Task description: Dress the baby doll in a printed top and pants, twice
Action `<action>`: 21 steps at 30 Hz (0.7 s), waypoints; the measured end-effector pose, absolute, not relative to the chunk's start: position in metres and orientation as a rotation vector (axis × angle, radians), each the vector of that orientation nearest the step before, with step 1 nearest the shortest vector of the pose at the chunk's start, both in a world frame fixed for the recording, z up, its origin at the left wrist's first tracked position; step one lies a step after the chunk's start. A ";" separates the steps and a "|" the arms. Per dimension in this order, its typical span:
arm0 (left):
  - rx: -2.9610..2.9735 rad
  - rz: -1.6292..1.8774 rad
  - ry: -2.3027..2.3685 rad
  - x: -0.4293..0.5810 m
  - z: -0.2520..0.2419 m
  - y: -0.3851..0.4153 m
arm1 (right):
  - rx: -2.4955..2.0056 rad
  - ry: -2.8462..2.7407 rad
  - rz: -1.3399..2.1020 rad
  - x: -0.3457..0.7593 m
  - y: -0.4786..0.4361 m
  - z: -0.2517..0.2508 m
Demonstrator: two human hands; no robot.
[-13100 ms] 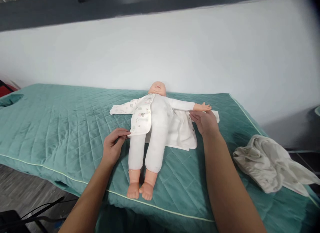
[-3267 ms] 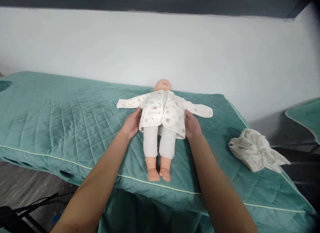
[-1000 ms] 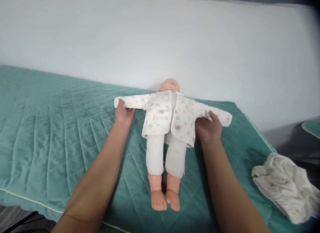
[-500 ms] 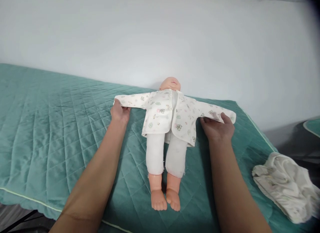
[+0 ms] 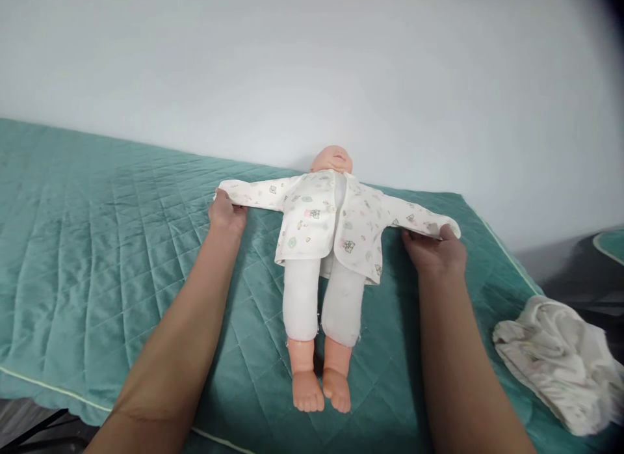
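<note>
A baby doll (image 5: 303, 360) lies on its back, its head near the wall and its bare feet toward me. It wears a white printed jacket (image 5: 305, 227), whose front hangs open. White padding shows on its legs. Both sleeves are spread out sideways. My left hand (image 5: 227, 213) is closed on the end of the left-side sleeve, thumb on top. Under the right-side sleeve lies my right hand (image 5: 436, 249), its thumb over the cuff and its fingers partly hidden beneath the cloth.
A green quilted cover (image 5: 121, 246) lies under the doll. The pale wall (image 5: 292, 70) rises behind it. On the right edge sits a crumpled white cloth (image 5: 558, 363). Another green surface (image 5: 611, 246) shows at the far right.
My left hand has moved slightly left and up with the sleeve end. My right hand has shifted right along the other sleeve toward its cuff.
</note>
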State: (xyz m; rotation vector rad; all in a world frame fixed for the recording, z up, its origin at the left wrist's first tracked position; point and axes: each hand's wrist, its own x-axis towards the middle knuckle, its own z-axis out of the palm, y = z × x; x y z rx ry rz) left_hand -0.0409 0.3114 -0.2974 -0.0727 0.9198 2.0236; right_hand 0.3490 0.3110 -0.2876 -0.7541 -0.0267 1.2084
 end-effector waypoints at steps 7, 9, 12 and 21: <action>-0.065 2.089 0.993 -0.040 -0.301 0.311 | -0.755 -0.023 1.131 0.349 0.308 -0.284; -0.062 2.100 1.021 -0.039 -0.301 0.311 | -0.738 0.000 1.130 0.352 0.308 -0.285; -0.054 2.110 1.028 -0.040 -0.301 0.311 | -0.711 0.015 1.119 0.354 0.308 -0.285; 0.043 2.089 1.146 -0.047 -0.307 0.312 | -0.773 -0.007 0.967 0.354 0.304 -0.277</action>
